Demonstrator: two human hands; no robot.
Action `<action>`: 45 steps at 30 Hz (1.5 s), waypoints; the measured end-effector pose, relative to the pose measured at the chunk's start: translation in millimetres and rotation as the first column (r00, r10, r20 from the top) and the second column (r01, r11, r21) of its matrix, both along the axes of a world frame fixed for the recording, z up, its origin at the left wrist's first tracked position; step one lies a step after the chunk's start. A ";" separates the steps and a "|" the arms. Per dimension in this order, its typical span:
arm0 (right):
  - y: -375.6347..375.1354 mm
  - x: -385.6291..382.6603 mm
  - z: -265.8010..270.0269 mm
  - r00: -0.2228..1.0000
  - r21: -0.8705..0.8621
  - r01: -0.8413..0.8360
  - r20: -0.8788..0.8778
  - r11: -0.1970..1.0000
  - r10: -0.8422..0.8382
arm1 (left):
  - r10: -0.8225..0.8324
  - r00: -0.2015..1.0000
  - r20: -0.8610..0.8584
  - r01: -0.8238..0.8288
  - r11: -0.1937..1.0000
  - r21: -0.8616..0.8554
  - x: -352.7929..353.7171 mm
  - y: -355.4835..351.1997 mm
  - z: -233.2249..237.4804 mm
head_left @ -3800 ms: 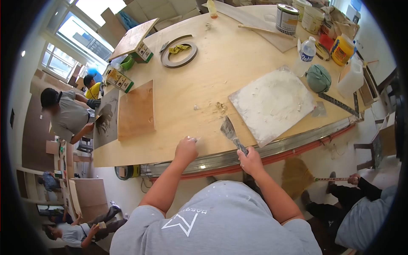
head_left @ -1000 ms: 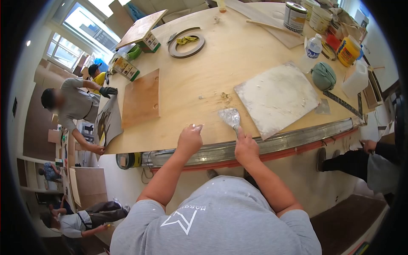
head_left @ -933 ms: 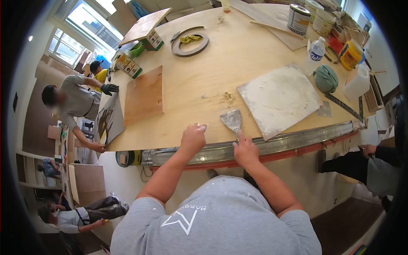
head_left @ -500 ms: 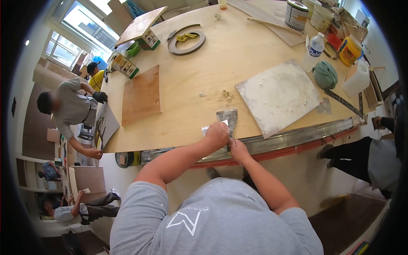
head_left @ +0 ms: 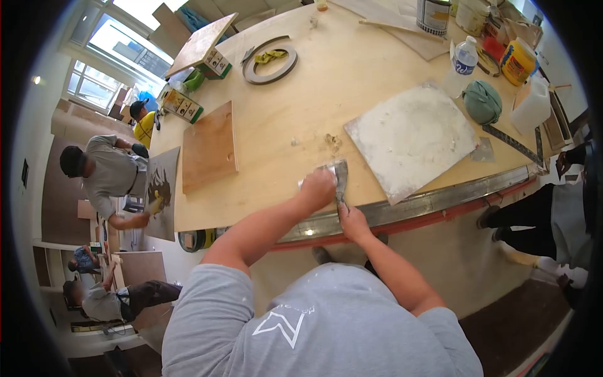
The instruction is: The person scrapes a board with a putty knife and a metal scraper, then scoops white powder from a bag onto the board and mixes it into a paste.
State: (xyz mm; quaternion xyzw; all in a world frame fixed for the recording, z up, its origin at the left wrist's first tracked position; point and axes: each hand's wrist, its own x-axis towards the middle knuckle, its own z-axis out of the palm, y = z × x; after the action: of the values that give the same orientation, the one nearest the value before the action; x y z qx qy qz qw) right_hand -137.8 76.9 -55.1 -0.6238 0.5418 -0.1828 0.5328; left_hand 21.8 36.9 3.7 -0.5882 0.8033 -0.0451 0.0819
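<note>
My right hand (head_left: pixel 353 224) is closed around the handle of a putty knife (head_left: pixel 341 182), its broad grey blade pointing away from me over the table's near edge. Pressed beside that blade, my left hand (head_left: pixel 318 190) grips a thin, pale flat piece (head_left: pixel 301 185); its corners show past the fingers, and the rest is covered. Just beyond the hands, small crumbs of filler (head_left: pixel 333 142) lie on the wood. To the right of them rests a square board (head_left: pixel 411 141) smeared with white putty.
A brown wood panel (head_left: pixel 209 146) and a roll of edging strip (head_left: pixel 270 65) lie on the tabletop (head_left: pixel 282 113). Bottles, tins and a green wrapped ball (head_left: pixel 482 102) crowd the right side. Co-workers stand at left, one beside a grey sheet (head_left: pixel 162 195); another person (head_left: pixel 527 213) is at right.
My left hand has shifted slightly left along the putty knife, whose blade is now turned more edge-on. The co-worker's grey sheet at left has tilted into fuller view.
</note>
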 end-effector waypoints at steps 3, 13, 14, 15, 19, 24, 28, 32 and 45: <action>-8.5 -2.1 -4.8 1.000 0.031 0.013 0.010 0.999 -0.013 | -0.024 0.999 -0.043 0.022 0.998 -0.060 4.5 -17.0 -3.0; -7.5 -6.5 2.2 0.995 0.119 0.091 0.035 0.989 -0.096 | -0.048 0.992 -0.117 0.038 0.995 -0.087 10.7 -21.0 -3.0; -10.3 -7.1 4.3 0.996 0.108 0.082 0.027 0.991 -0.086 | -0.026 0.995 -0.095 0.018 0.997 -0.081 8.3 -13.2 -9.5; -8.5 -9.7 5.6 0.997 0.101 0.070 0.014 0.992 -0.071 | -0.030 0.995 -0.099 0.022 0.997 -0.080 4.6 -12.7 -6.4; -4.8 -4.1 6.8 0.996 0.157 0.076 0.043 0.985 -0.083 | 0.033 0.992 -0.123 -0.039 0.998 -0.041 -3.1 -11.9 7.7; 0.4 -15.9 -31.2 0.999 0.107 0.012 0.033 0.994 -0.015 | -0.111 0.971 -0.213 0.124 0.991 0.048 -8.7 -1.5 33.8; 0.9 -43.8 3.0 0.978 0.361 0.028 0.185 0.932 -0.101 | 0.318 0.934 -0.163 -0.267 0.924 0.272 20.7 -35.7 62.2; 14.9 -93.7 36.4 0.986 0.439 -0.013 0.156 0.898 -0.062 | 0.398 0.901 -0.171 -0.409 0.912 -0.036 82.6 -102.4 56.9; 4.6 -221.5 64.7 0.977 0.226 0.096 0.167 0.969 -0.136 | 0.305 0.910 -0.280 -0.294 0.952 0.082 -2.3 -29.4 26.6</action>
State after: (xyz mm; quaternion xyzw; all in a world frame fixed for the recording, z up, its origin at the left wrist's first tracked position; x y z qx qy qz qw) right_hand -359.3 81.5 9.6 -0.5100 0.5434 -0.2099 0.6330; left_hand 19.4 7.5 30.3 -0.7029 0.7076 0.0699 -0.0194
